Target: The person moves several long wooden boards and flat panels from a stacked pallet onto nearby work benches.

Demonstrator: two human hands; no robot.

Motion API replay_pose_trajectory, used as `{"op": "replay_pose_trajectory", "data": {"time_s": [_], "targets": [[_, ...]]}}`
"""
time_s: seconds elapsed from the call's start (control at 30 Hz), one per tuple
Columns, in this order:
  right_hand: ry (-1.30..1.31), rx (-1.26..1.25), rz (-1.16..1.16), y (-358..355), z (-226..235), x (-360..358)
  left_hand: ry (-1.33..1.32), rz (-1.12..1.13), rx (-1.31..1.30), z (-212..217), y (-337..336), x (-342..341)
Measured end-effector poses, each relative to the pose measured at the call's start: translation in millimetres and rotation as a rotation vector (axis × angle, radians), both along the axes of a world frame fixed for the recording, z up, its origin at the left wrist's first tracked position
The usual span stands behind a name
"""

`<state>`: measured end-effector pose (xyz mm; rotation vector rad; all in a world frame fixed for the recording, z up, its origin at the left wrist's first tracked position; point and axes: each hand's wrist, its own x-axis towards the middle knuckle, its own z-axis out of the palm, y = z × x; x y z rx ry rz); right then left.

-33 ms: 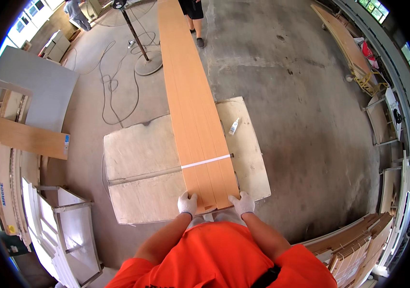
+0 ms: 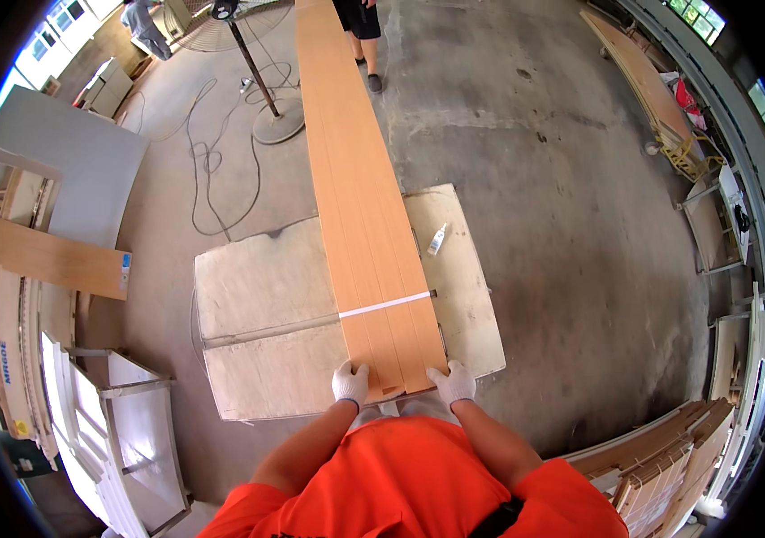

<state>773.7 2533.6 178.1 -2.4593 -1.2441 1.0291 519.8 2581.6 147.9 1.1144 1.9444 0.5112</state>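
Gloves, white ones, cover both hands at the near end of a long bundle of orange-brown boards (image 2: 360, 206). The left hand (image 2: 350, 383) sits on the bundle's near left corner, its fingers (image 2: 353, 369) curled together over the end edge and touching the top face. The right hand (image 2: 454, 384) sits on the near right corner, its fingers (image 2: 448, 371) closed the same way on the end of the boards. Whether the thumbs reach underneath cannot be told.

From the fingers the bundle runs straight away, resting on a pale board desk (image 2: 257, 305) and passing far beyond its far edge. Just ahead of the fingers a white strap (image 2: 385, 305) crosses the boards from side to side. To the right of the right fingers and farther out, a small white bottle (image 2: 437, 239) lies on the desk beside the bundle. Well beyond the fingers, at the bundle's far end, another person's legs (image 2: 366, 40) stand on the concrete floor (image 2: 561, 206), and left of the boards there stands a pedestal fan (image 2: 261, 90) with cables trailing across the floor.
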Motion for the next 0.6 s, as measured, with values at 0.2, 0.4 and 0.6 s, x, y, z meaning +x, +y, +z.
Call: {"op": "replay_pose_trajectory", "data": {"time_s": [0.2, 0.4, 0.6], "targets": [[-0.001, 0.020, -0.018, -9, -10, 0, -0.091, 0.059, -0.156, -11, -24, -10], [0.020, 0.018, -0.048, -11, -1, -2, -0.156, 0.149, -0.194, -17, -40, -13], [0.036, -0.019, -0.066, -9, -2, -1, -0.119, 0.112, -0.238, -13, -36, -14]]}}
